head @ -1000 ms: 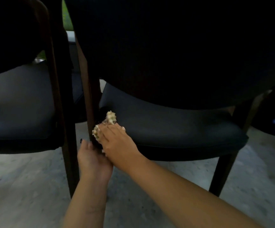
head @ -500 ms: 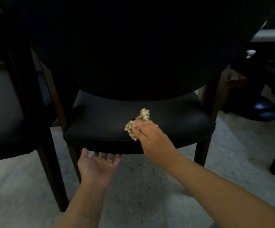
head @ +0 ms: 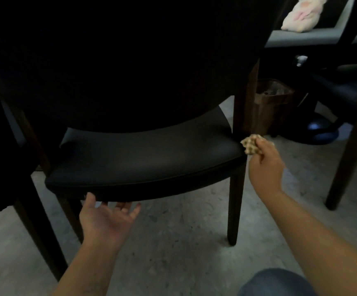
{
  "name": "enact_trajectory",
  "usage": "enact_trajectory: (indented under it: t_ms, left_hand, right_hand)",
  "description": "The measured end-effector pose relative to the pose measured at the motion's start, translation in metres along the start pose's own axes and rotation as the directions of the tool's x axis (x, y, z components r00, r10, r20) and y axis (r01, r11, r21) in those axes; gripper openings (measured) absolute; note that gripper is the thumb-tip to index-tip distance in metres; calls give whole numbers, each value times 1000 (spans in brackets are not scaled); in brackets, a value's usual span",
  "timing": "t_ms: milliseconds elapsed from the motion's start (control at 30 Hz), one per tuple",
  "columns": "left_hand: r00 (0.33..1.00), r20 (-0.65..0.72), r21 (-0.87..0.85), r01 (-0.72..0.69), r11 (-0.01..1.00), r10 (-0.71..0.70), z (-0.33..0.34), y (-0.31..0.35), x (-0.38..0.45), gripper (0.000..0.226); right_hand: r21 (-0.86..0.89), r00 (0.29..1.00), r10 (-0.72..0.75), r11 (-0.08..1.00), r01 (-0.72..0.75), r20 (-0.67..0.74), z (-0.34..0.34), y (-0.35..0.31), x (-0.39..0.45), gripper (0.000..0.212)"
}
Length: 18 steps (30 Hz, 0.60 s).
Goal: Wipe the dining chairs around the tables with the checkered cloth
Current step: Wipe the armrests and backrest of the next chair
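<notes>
Reaching palm-up, the left hand (head: 106,221) has its relaxed fingers under the front edge of the dining chair (head: 143,159) seat, holding nothing; at the seat's right edge the right hand (head: 264,165) grips the bunched checkered cloth (head: 251,143)

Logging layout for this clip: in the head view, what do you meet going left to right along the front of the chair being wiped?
Left hand, open palm-up under the seat's front edge → black chair seat → front right chair leg → checkered cloth, bunched at the seat's right corner → right hand gripping it.
</notes>
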<state>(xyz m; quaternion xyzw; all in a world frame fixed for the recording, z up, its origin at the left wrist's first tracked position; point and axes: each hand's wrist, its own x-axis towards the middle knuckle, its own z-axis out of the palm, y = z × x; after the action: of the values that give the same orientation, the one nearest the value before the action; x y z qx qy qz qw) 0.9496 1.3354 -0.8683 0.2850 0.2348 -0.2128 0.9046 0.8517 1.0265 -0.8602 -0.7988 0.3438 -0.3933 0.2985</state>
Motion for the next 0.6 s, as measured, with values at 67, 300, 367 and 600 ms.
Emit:
enact_trajectory:
  t_ms: [67,300,367,600]
  left_hand:
    - [1000,7,15,3,1000,-3,1,-1,1,63]
    - [1000,25,57,4,998,-5,-2,0,4,70]
    - [1000,-8,62,10,998,-10,0,2,5,69]
    - [985,-117,285,157,946,-128,-15,66,10,93]
  right_hand:
    - [161,947,321,936,-313,-29,19,-5,-7,39]
    - [587,569,821,437,-681,49,64,-42,-43,33]
    - [636,548,827,357,-684,126,65,-65,-64,27]
    - [293,347,485,187,-938,803,31,-138,-176,28]
